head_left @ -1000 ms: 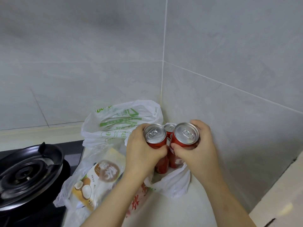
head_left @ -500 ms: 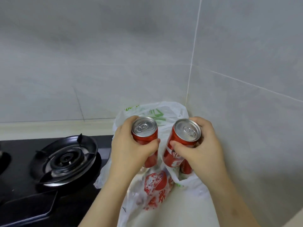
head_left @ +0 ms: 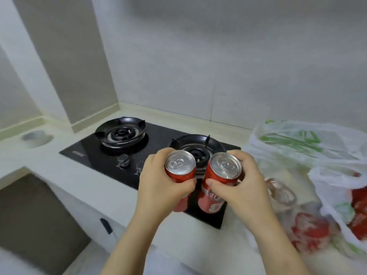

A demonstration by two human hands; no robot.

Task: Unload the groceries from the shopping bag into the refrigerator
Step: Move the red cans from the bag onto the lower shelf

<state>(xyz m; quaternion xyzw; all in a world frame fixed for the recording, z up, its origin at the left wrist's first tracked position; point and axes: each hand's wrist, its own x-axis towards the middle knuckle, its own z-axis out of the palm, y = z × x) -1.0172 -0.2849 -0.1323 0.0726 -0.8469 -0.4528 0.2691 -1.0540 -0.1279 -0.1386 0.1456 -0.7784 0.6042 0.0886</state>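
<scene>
A person's left hand [head_left: 158, 187] and right hand [head_left: 246, 185] each grip a red drink can above the near right corner of a black gas hob [head_left: 111, 153] set into a pale countertop [head_left: 59, 175].

At 3 o'clock from the hands, a translucent white shopping bag [head_left: 297, 139] with green print lies slumped open on the counter. Beside it, toward 4 o'clock, is a second thin white bag [head_left: 337, 179]. Red packaging shows through both, along with a pale packet [head_left: 282, 191]. All of it is too blurred to name.

Both cans are clear of the bags and held in the air, just beside each other with a narrow gap between them. The left can [head_left: 179, 165] stands nearly upright, its long axis running 12 to 6 and its silver pull-tab lid facing up toward the camera. The right can [head_left: 224, 165] leans, its lid tipped toward 1 o'clock and its base toward 7.

On each can the thumb crosses the near side just below the lid, and the fingers curl round the far side. The left can sits at 3 o'clock of its palm, the right can at 9 o'clock of its palm. The two thumb tips come close together between the cans.
</scene>
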